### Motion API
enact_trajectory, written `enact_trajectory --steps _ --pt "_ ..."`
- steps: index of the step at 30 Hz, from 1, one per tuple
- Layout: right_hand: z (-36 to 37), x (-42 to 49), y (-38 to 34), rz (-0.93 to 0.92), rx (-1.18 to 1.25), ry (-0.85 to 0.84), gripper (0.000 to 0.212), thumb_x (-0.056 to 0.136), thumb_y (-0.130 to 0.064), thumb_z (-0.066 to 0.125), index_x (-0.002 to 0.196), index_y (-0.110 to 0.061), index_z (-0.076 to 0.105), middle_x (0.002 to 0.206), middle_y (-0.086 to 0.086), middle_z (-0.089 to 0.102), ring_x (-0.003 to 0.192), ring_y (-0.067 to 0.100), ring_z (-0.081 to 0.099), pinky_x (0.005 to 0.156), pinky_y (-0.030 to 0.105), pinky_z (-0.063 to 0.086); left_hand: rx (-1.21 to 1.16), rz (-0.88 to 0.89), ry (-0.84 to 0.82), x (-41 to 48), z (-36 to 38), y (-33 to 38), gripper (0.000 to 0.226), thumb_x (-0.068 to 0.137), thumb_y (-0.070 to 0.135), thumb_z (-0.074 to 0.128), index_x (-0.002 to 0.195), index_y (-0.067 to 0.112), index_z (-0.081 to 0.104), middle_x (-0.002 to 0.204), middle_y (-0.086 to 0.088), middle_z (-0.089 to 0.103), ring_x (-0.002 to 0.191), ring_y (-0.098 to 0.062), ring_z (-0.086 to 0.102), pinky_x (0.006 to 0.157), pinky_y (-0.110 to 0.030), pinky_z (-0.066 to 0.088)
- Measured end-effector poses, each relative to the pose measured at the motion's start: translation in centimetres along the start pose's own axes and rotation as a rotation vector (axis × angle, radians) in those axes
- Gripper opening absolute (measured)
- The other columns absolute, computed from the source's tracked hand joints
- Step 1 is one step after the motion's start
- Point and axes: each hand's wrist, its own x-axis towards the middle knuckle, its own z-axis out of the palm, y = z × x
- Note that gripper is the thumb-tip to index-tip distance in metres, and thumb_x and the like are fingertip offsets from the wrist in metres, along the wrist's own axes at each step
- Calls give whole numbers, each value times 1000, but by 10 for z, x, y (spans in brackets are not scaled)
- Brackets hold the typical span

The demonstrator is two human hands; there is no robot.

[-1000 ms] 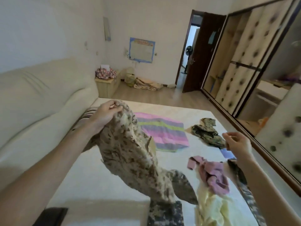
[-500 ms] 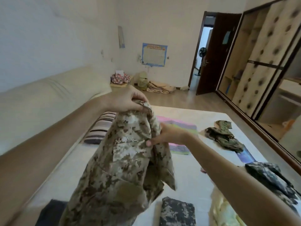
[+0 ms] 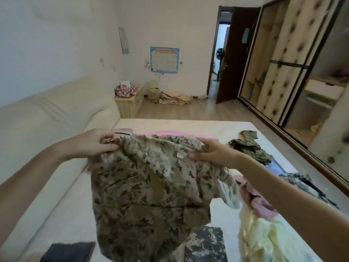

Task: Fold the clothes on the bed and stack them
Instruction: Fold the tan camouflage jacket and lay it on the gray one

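Camo garment (image 3: 149,195) | top edge pinched by left fingers (image 3: 109,147), right fingers (image 3: 196,155) | hangs below

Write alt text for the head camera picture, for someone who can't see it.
The left hand and right hand hold up a tan camouflage garment by its top edge over a bed. More loose clothes lie on the right.

Home bedroom: wide bed (image 3: 188,126) with cream padded headboard (image 3: 47,114), sliding-door wardrobe (image 3: 279,63), wooden bedside cabinet (image 3: 127,106), dark open door (image 3: 237,53).
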Motion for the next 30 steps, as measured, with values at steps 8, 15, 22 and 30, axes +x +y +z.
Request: enact_trajectory --steps 8,15,22,30 --pt "0 39 -89 -78 -359 57 31 94 -32 54 108 -6 63 89 -2 64 76 9 59 69 13 46 -222 371 35 46 56 111 88 59 56 78 134 49 33 126 21 47 113 6 47 93 -18 40" --pt "-82 -59 -20 -259 -129 830 15 91 -18 58 96 -32 60 88 -14 67 83 2 62 74 21 50 -918 117 151 69 79 73 25 67 9 81 84 25 74 81 4 76 72 -7 71 57 -15 52" --pt "-15 -96 128 373 -103 315 69 74 -21 79 131 -24 41 136 -3 48 116 6 50 95 21 45 -1272 -2 32 80 59 118 29 58 22 74 84 9 72 77 -9 74 64 -18 71 50 -22 54" --pt "37 -5 88 -29 -77 286 30 84 -1 64 113 2 61 109 2 65 99 3 55 79 10 42 -1367 52 -23 65 62 131 25 64 29 76 85 15 77 90 -12 73 77 -23 71 63 -29 56"
